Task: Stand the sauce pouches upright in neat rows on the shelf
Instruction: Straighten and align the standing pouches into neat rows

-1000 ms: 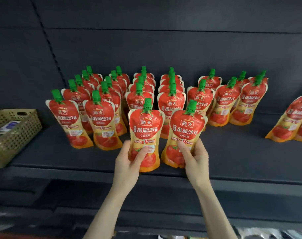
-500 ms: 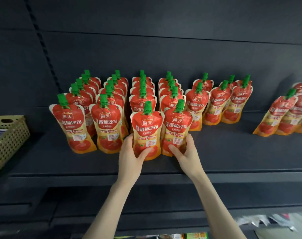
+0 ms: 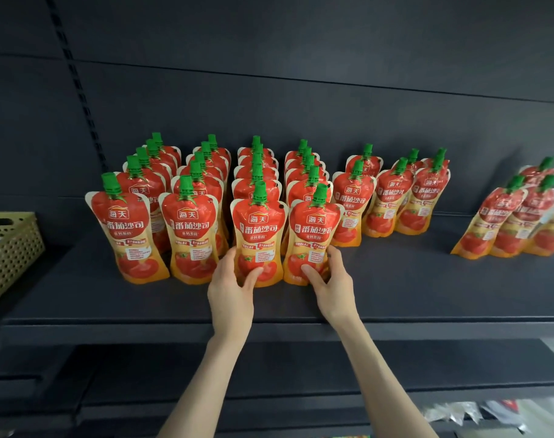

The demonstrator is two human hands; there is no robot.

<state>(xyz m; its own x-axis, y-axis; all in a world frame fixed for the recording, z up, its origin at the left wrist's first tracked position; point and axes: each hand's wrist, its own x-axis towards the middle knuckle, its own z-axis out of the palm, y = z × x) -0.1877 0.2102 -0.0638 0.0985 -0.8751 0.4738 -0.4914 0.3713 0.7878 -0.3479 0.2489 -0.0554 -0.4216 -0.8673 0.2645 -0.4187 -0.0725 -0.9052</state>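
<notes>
Several red and yellow sauce pouches with green caps stand upright in rows on the dark shelf (image 3: 396, 298). My left hand (image 3: 233, 286) grips the lower part of the front pouch of the third row (image 3: 259, 229), thumb across its front. My right hand (image 3: 331, 279) grips the front pouch of the fourth row (image 3: 313, 229) the same way. Both pouches stand on the shelf, level with the two front pouches to their left (image 3: 127, 229). Shorter rows (image 3: 392, 200) stand to the right.
A separate group of pouches (image 3: 516, 222) leans at the far right of the shelf. A tan perforated basket (image 3: 13, 248) sits at the left end. The shelf's back panel is dark. A lower shelf with some packets (image 3: 452, 412) shows below.
Both hands have pushed the two held pouches back onto the shelf, into line with the front pouches on the left. The view has shifted left and closer.
</notes>
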